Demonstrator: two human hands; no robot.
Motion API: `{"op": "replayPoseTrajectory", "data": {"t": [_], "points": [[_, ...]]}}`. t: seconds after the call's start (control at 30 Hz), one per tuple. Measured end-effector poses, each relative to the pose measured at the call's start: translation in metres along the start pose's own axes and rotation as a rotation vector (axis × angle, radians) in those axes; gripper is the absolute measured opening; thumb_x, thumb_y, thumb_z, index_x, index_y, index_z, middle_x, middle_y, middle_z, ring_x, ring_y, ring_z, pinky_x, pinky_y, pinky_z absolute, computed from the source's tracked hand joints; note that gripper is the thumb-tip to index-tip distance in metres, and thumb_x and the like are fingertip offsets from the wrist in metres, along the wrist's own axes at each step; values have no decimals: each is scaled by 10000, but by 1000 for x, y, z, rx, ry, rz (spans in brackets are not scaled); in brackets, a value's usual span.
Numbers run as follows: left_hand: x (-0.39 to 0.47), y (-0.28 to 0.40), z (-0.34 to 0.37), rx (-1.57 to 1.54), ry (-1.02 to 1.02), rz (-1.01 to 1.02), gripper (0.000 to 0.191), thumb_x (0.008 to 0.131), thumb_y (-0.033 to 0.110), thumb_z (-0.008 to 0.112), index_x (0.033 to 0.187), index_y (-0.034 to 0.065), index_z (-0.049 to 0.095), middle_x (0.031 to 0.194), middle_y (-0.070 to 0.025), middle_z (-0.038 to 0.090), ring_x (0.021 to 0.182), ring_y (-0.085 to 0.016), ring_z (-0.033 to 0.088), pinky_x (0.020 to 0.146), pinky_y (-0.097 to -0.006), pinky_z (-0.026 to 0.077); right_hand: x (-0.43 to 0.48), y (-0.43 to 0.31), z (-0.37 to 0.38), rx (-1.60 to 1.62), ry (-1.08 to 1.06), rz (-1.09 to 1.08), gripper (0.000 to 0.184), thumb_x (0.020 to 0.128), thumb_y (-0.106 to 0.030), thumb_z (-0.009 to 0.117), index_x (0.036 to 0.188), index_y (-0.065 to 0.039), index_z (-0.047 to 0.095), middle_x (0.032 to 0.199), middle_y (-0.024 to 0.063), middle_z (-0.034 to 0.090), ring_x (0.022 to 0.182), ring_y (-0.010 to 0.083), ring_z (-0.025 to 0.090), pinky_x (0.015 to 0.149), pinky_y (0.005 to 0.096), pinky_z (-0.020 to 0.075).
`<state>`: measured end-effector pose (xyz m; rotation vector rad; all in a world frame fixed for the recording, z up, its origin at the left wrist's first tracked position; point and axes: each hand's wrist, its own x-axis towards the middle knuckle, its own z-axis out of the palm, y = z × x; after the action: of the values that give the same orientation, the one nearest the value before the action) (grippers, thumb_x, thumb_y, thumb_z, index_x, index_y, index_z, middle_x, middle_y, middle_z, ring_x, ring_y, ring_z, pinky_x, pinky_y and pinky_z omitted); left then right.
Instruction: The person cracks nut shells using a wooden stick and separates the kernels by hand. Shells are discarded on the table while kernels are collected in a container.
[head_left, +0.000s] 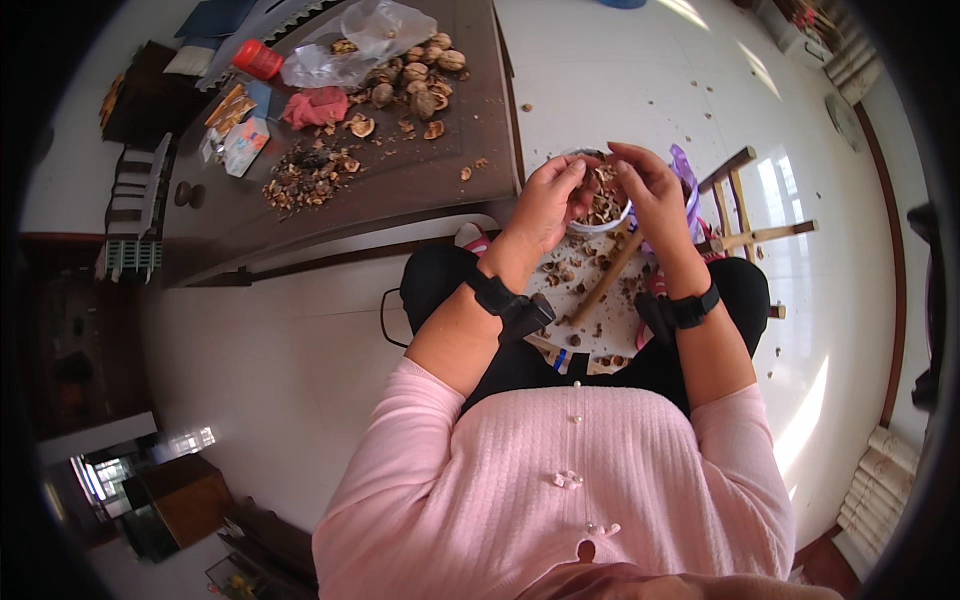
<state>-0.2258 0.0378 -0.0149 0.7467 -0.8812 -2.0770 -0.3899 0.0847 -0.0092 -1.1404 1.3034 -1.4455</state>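
Observation:
Both my hands are raised over a white bucket (598, 226) that holds walnut shell pieces (604, 204). My left hand (556, 196) has its fingers curled, and the thumb and forefinger come close together; whether a small piece lies between them cannot be made out. Just to its right, my right hand (651, 187) is bent with the thumb near the fingers, and its fingertips are too small to read. On the brown table at the left lie whole walnuts (415, 72), a heap of walnut bits (304, 180) and a clear plastic bag (337, 60).
The brown table (427, 169) also bears a red-lidded jar (257, 59), a crumpled red cloth (316, 107) and packets (246, 145). A wooden handle (609, 277) leans below the bucket among scattered shells. A purple bag (684, 169) and wooden stool legs (765, 235) stand to the right.

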Motion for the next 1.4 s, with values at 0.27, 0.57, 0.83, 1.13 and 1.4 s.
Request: {"op": "replayPoseTrajectory", "data": {"t": [0.27, 0.57, 0.83, 1.13, 1.4], "points": [[13, 144, -102, -367, 160, 289, 141, 965, 107, 550, 1019, -11, 605, 899, -96, 608, 740, -158, 584, 607, -250, 493, 7, 5, -4, -115, -16, 88, 282, 966, -166, 596, 1168, 27, 634, 937, 42, 681, 754, 77, 609, 621, 215, 489], [98, 332, -195, 417, 584, 587, 419, 948, 35, 519, 1313, -95, 358, 1259, -250, 488, 1095, -377, 520, 982, -504, 499, 8, 5, -1, -117, -76, 93, 261, 972, -145, 589, 1171, 17, 636, 902, 29, 660, 736, 75, 600, 631, 214, 486], [59, 290, -181, 622, 586, 483, 310, 964, 100, 531, 1243, -30, 567, 1151, -131, 612, 1010, -250, 602, 859, -356, 540, 4, -2, -2, -212, -92, 83, 252, 967, -142, 595, 1158, 17, 639, 826, 21, 644, 707, 80, 595, 642, 226, 489], [42, 214, -206, 1474, 527, 383, 366, 862, 112, 653, 1221, 52, 619, 1153, -130, 644, 1027, -233, 633, 903, -332, 502, 1, 7, 1, -232, -132, 38, 204, 947, -124, 603, 1083, 14, 666, 721, 12, 603, 641, 76, 519, 579, 248, 440], [55, 198, -206, 1885, 775, 437, 406, 815, 120, 681, 1206, 161, 583, 1145, -163, 633, 1060, -367, 610, 920, -438, 488, 3, 18, 2, -292, -110, 0, 198, 923, -127, 617, 1030, 29, 675, 700, 47, 599, 631, 88, 520, 578, 266, 442]]}}
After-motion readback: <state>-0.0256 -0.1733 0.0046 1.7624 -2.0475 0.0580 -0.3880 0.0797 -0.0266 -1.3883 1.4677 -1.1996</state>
